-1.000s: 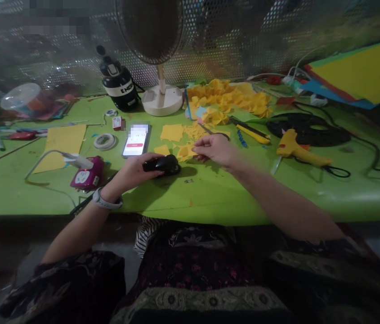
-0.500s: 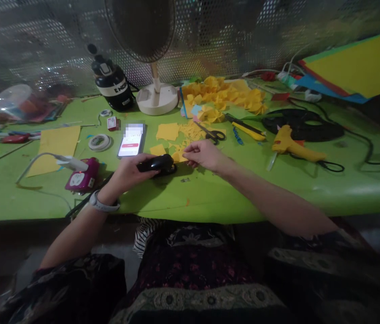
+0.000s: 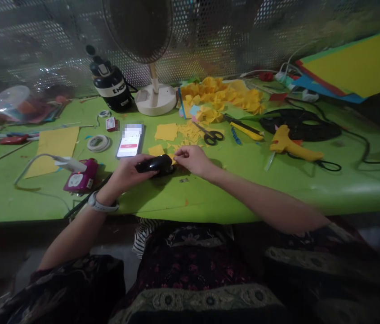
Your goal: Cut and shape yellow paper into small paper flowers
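My left hand [image 3: 126, 171] is closed on a black stapler [image 3: 156, 164] that rests on the green table [image 3: 230, 189]. Right beside the stapler's front end, my right hand [image 3: 191, 159] pinches a small yellow paper piece [image 3: 172, 157]. Several cut yellow paper squares [image 3: 167, 132] lie just behind both hands. A phone [image 3: 129, 143] with a lit screen lies flat to the left of them. Black-handled scissors [image 3: 210, 134] lie on the paper scraps past my right hand.
A yellow glue gun [image 3: 291, 146] with a black cord lies at the right. A heap of folded yellow paper [image 3: 223, 96], a fan base [image 3: 155, 100], a black jar [image 3: 112, 85], a tape roll [image 3: 98, 142], a pink gadget [image 3: 80, 176] and coloured sheets [image 3: 358, 67] crowd the table.
My right hand has drawn left and nearer with the yellow piece, from the scraps to the front of the stapler. The left hand has kept its hold on the stapler.
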The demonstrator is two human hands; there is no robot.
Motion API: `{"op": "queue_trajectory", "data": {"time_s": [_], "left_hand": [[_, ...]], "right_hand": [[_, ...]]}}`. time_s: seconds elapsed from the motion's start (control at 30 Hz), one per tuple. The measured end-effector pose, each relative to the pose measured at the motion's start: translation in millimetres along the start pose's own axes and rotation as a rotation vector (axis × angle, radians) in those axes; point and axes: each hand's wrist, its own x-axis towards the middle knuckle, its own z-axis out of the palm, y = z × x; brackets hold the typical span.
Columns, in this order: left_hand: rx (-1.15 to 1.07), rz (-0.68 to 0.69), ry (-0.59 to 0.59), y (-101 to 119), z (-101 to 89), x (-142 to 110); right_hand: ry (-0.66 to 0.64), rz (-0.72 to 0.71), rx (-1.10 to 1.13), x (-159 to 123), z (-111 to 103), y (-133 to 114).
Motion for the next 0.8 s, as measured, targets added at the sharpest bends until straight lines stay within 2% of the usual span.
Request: {"op": "queue_trajectory", "data": {"time_s": [0.27, 0.47, 0.63, 0.8], "left_hand": [[0.024, 0.008, -0.004, -3, -0.2, 0], [-0.044, -0.057, -0.038, 10, -3.6, 4], [-0.117, -0.195, 0.049, 16, -6.7, 14], [-0.113, -0.204, 0.101, 19, -5.1, 31]], "right_hand": [[-0.126, 0.123, 0.135, -12, -2, -10], [-0.142, 0.133, 0.152, -8, -1, -4], [-0.197, 0.156, 0.158, -3, -4, -5], [-0.218, 0.165, 0.149, -3, -9, -6]]}}
